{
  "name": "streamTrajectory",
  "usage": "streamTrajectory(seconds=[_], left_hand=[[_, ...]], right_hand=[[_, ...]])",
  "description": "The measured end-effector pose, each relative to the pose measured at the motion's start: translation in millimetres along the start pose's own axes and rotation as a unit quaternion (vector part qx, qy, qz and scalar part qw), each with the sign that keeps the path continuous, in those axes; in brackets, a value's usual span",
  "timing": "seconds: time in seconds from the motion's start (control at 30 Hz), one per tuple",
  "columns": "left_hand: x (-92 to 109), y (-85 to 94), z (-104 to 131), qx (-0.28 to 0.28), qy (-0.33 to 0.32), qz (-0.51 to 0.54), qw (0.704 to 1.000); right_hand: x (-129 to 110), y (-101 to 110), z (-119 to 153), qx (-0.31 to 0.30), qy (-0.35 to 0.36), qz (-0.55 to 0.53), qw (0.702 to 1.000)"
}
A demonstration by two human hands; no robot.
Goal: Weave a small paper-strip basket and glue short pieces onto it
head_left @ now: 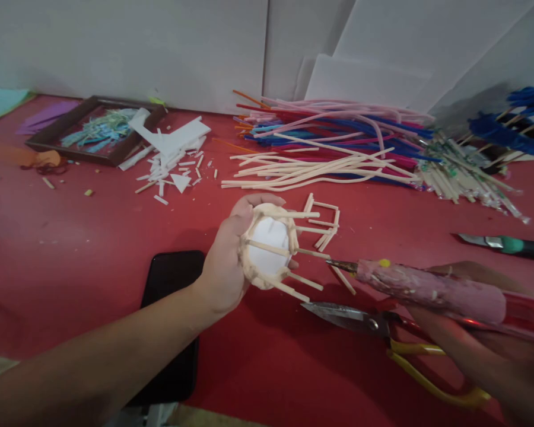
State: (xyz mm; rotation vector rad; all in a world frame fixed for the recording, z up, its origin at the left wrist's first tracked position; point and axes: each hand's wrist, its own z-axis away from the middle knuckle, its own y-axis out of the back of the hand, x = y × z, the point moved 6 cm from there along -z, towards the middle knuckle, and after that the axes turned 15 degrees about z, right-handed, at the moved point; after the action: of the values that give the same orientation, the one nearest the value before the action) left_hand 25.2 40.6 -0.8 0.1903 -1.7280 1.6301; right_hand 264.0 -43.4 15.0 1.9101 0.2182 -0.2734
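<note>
My left hand (226, 255) is closed around the side of a small round craft piece (270, 240), which has a white disc in the middle and a cream, fuzzy-looking rim. Several short cream sticks (305, 229) point out from the rim to the right. In my right hand (463, 350) is a glue gun (427, 290) with a pink-wrapped front and a red body. Its dark metal tip is at the end of one stick; whether they touch I cannot tell. Open-looking scissors with yellow handles (409, 350) lie beneath the glue gun, partly covered by my right hand.
Short cut sticks (324, 222) lie just beyond the craft piece. Behind are coloured pipe cleaners (320, 130), white scraps (173, 148) and a dark-framed tray (111, 155). A black phone (173, 373) lies under my left forearm. A craft knife (507, 244) rests at right.
</note>
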Motion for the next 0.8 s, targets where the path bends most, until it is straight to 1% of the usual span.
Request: streamTrajectory(seconds=[0.1, 0.17, 0.3, 0.33, 0.5, 0.57, 0.67, 0.77, 0.8], left_hand=[[1, -1.6, 1, 0.001, -0.008, -0.005, 1.000], [2, -2.1, 1, 0.002, -0.013, -0.005, 1.000], [0, 0.4, 1, 0.005, -0.006, -0.003, 1.000], [-1, 1.4, 1, 0.008, 0.000, -0.002, 1.000], [-2, 0.6, 0, -0.006, 0.012, 0.003, 1.000], [-2, 0.1, 0, -0.001, 0.010, 0.005, 1.000], [0, -0.3, 0, 0.005, 0.005, 0.001, 1.000], [2, -0.9, 1, 0.001, 0.008, 0.002, 1.000], [2, -1.2, 2, -0.002, 0.009, 0.003, 1.000]], right_hand=[[-2, 3, -2, -0.017, 0.024, -0.005, 1.000], [-1, 6, -3, -0.028, 0.021, 0.006, 0.999], [1, 12, 0, 0.010, 0.000, 0.009, 1.000], [0, 12, 1, 0.011, -0.001, 0.007, 1.000], [1, 4, 9, -0.022, -0.015, -0.010, 1.000], [2, 4, 9, -0.031, -0.004, -0.031, 0.999], [5, 3, 7, -0.063, 0.027, -0.064, 0.996], [8, 2, 5, -0.069, 0.045, -0.035, 0.996], [8, 3, 4, -0.058, 0.039, -0.018, 0.997]])
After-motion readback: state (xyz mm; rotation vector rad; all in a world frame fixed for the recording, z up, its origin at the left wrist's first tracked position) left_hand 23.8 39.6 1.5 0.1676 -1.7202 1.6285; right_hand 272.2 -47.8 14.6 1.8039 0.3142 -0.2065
